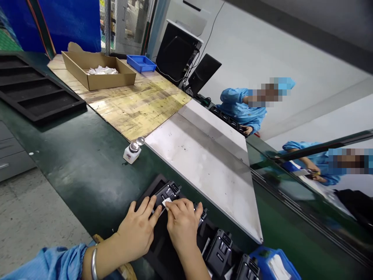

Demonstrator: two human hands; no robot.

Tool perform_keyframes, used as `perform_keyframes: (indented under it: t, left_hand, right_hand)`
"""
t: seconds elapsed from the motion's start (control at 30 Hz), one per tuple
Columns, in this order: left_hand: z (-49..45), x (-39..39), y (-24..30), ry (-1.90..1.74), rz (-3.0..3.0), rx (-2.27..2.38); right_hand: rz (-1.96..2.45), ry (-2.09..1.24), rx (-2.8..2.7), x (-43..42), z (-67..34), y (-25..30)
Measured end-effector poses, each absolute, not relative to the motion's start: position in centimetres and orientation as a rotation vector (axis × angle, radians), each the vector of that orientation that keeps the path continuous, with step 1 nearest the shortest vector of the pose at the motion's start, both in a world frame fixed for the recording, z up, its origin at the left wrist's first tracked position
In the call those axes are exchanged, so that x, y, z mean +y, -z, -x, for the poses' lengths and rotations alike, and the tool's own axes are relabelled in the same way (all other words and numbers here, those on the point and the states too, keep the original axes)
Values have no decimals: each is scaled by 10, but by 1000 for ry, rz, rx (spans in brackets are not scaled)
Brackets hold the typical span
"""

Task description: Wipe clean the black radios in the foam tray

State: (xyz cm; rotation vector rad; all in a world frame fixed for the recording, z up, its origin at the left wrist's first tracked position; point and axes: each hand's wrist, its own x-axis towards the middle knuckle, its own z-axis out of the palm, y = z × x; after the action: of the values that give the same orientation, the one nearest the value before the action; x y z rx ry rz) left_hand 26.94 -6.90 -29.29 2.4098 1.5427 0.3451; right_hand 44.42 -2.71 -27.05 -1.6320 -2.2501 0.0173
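A black handheld device (167, 192), shaped like a two-way radio with pale lettering, lies at the upper end of a black tray (163, 252). My left hand (140, 227) holds its lower end, thumb on one side and fingers on the other. Against the device's face, my right hand (183, 221) pinches a small white wipe (166, 201). Behind that hand another device (201, 214) is partly hidden. Two similar ones, a nearer device (220, 251) and one at the bottom edge (247, 268), sit further along the tray.
A small white dispenser bottle (132, 152) with its metal lid raised stands beyond the tray. A blue bin (275, 264) holds white wipes. Further off are a cardboard box (112, 81), a blue tray (142, 63) and a black compartment tray (43, 91). Two co-workers sit across the bench.
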Motion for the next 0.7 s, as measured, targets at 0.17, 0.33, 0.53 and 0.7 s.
perform_keyframes:
  t: [0.17,0.33,0.53,0.7]
  left_hand:
    - [-270,-69,295,-347,-2426,1551]
    - [-271,-68,294,-326,-2442,1564]
    - [-272,-69,295,-353,-2462,1578]
    - [-274,-70,296,-370,-2491,1606]
  right_hand:
    - [1642,-15,-2204,-27,-440,261]
    - [1549,-43,-2229,0,-415,265]
    - [1582,-13,-2217,-18,-437,271]
    - [1659,3,-2212,-29,-448,255]
